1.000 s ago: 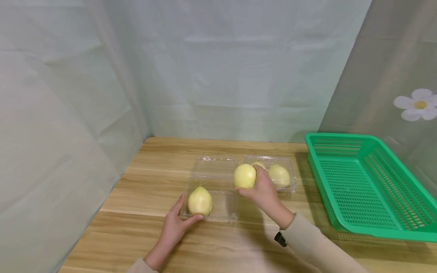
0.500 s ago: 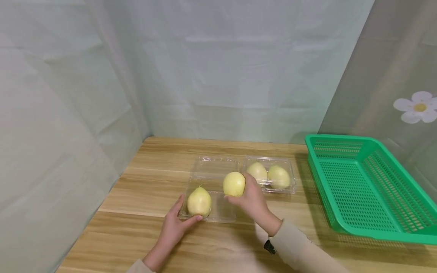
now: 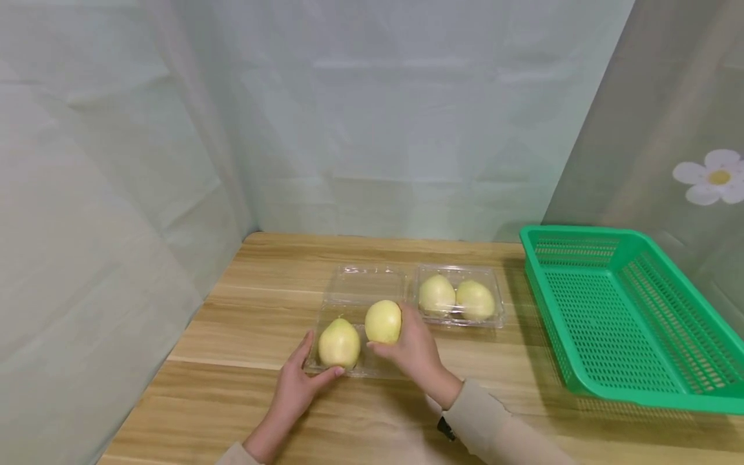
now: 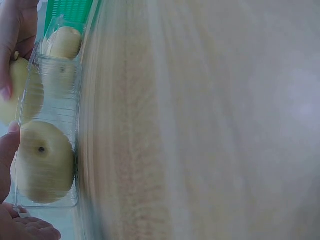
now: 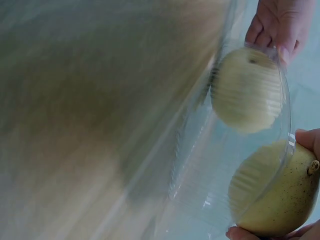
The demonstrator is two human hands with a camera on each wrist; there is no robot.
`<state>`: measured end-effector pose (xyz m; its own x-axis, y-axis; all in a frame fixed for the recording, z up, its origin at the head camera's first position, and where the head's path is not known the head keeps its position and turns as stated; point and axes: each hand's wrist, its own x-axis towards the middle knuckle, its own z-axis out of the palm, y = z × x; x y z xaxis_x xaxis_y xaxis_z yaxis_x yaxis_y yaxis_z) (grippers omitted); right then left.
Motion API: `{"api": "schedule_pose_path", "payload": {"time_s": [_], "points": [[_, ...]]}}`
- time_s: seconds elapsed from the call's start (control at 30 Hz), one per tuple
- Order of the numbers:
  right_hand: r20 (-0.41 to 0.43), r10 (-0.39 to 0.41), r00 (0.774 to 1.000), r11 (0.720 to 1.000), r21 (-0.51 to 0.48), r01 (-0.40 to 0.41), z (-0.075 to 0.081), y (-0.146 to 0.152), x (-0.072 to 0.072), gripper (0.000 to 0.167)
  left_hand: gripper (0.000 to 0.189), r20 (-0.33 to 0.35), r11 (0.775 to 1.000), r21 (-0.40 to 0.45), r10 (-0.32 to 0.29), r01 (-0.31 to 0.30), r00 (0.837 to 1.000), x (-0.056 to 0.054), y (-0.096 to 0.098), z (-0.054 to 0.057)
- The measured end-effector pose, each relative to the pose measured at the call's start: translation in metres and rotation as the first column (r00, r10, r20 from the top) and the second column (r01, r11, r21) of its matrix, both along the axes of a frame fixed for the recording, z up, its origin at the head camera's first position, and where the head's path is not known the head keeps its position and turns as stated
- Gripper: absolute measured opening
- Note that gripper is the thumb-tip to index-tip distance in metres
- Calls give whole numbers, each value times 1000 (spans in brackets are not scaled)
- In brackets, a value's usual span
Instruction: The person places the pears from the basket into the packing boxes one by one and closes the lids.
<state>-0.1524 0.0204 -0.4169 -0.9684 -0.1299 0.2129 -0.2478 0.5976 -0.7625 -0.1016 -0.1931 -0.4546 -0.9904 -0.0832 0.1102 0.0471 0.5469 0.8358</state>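
My right hand [image 3: 415,342] grips a yellow-green pear [image 3: 382,321] by its side, over the right half of an open clear plastic clamshell box [image 3: 372,370]. Through the box wall in the right wrist view, the lower part of this held pear [image 5: 280,190] shows. Another pear [image 3: 340,343] sits upright in the left half of the box. My left hand [image 3: 295,381] holds the box's near-left corner, thumb along the front rim and fingers at the left side. The box's lid [image 3: 369,283] lies folded back, away from me.
Behind and to the right stands a second clear box [image 3: 457,269] with two pears [image 3: 437,295] inside, its lid down. A green plastic basket [image 3: 581,361] sits on the wooden table [image 3: 232,381] at the right. Pale cloth [image 3: 372,129] hangs behind the table.
My right hand has carried its pear leftward and toward me, from beside the second box to over the open box's right half. The left hand has stayed at the corner.
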Motion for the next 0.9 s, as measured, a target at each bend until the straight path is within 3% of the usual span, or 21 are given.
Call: {"api": "schedule_pose_path", "payload": {"time_s": [0.2, 0.53, 0.9], "points": [[-8, 5, 1000, 999, 41, -4, -6, -5, 1, 84, 96, 1, 1000, 2, -2, 2, 1000, 0, 1, 0], [-153, 37, 987, 983, 181, -9, -13, -10, 3, 85, 96, 5, 1000, 2, 4, -4, 1000, -1, 2, -3], [-170, 67, 983, 938, 346, -5, -13, -17, 0, 89, 96, 6, 1000, 10, -3, 3, 1000, -1, 0, -4]]}}
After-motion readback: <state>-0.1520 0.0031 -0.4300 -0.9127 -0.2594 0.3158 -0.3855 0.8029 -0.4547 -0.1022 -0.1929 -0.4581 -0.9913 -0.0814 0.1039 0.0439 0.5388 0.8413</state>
